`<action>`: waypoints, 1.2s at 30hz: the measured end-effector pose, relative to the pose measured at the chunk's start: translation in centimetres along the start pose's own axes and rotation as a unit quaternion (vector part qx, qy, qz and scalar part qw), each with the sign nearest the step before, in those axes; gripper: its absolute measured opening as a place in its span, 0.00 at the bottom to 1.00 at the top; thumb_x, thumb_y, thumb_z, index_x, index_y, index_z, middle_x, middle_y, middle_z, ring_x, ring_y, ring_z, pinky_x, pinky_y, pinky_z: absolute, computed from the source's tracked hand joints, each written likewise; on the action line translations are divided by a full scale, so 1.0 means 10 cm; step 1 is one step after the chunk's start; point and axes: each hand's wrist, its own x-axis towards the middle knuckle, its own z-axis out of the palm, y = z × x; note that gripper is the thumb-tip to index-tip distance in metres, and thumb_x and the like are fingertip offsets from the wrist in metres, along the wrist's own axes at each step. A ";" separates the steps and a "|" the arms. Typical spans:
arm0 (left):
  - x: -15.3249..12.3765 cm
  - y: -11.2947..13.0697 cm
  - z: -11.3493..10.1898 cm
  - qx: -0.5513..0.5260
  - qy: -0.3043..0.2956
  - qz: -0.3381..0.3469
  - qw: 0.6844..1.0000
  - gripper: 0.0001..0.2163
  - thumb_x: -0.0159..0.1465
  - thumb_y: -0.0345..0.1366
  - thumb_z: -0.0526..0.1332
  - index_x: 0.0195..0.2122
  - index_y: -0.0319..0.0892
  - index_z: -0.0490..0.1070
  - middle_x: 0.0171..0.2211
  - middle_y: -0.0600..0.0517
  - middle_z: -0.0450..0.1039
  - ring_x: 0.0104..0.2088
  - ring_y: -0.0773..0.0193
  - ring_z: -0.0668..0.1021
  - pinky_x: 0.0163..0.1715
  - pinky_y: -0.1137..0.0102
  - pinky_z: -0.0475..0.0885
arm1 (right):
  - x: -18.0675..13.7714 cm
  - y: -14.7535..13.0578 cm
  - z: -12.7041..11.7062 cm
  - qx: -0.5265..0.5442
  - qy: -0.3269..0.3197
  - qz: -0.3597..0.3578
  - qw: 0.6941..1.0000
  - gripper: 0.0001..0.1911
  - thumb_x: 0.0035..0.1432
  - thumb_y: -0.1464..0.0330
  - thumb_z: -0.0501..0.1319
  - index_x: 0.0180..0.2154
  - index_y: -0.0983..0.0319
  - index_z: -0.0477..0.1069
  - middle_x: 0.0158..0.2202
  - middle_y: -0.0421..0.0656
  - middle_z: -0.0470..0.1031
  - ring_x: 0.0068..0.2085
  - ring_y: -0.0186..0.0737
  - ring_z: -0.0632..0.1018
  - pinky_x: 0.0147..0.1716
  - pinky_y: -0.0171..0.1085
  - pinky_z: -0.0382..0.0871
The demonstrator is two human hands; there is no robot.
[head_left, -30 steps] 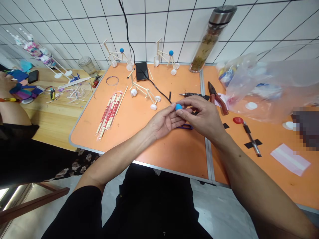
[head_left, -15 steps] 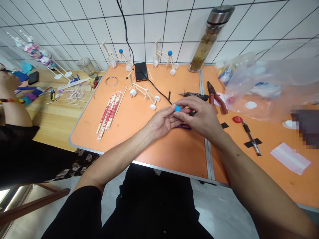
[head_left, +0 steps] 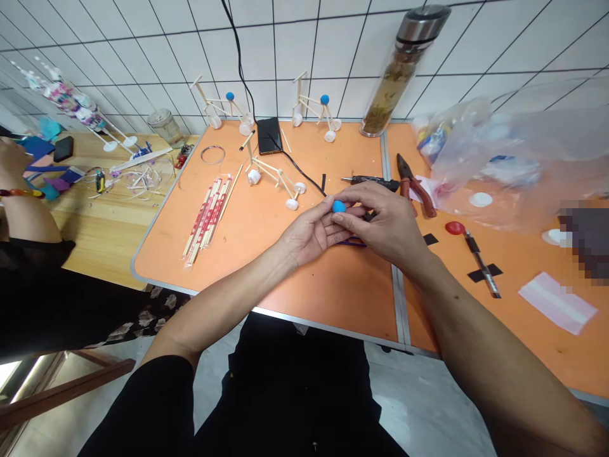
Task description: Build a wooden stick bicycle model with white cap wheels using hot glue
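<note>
A small round blue piece [head_left: 339, 207] is between my two hands above the orange table. My right hand [head_left: 380, 209] pinches it between thumb and fingers. Palm up, my left hand [head_left: 309, 235] has its thumb and fingertips closed at the piece's left side. Partly hidden beneath my hands is a dark blue-handled item [head_left: 353, 242]. Left of them stands a stick model [head_left: 273, 171] with white wheels and no blue top. Behind, two similar models, one at the left [head_left: 221, 105] and one further right [head_left: 314, 105], carry blue round tops.
Packaged chopsticks [head_left: 209, 219] lie left, with a phone [head_left: 269, 136] and black cable behind. To the right are a screwdriver [head_left: 371, 183], pliers [head_left: 415, 184], a red round piece [head_left: 455, 228], a pen [head_left: 481, 263] and plastic bags [head_left: 523, 165]. A tea bottle [head_left: 402, 73] stands by the wall. Another person's arm [head_left: 26, 206] is at left.
My hands stay almost in place, and slightly more of the blue piece shows between the fingers. The view has shifted very slightly.
</note>
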 end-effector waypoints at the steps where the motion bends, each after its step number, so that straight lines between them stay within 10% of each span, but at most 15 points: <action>1: 0.00 0.00 0.00 -0.002 0.000 -0.001 1.000 0.16 0.85 0.38 0.60 0.48 0.38 0.88 0.44 0.42 0.92 0.44 0.59 0.92 0.66 0.60 0.80 | 0.00 0.00 0.00 0.001 0.002 -0.003 1.000 0.11 0.67 0.68 0.75 0.49 0.51 0.89 0.48 0.45 0.89 0.51 0.56 0.88 0.53 0.55 0.85; 36: -0.01 -0.02 0.00 0.002 0.016 0.016 1.000 0.13 0.83 0.37 0.62 0.56 0.38 0.87 0.51 0.39 0.92 0.55 0.55 0.92 0.70 0.59 0.79 | 0.00 -0.07 0.00 -0.024 0.007 0.019 1.000 0.10 0.68 0.64 0.74 0.50 0.51 0.88 0.48 0.46 0.89 0.52 0.58 0.88 0.55 0.58 0.85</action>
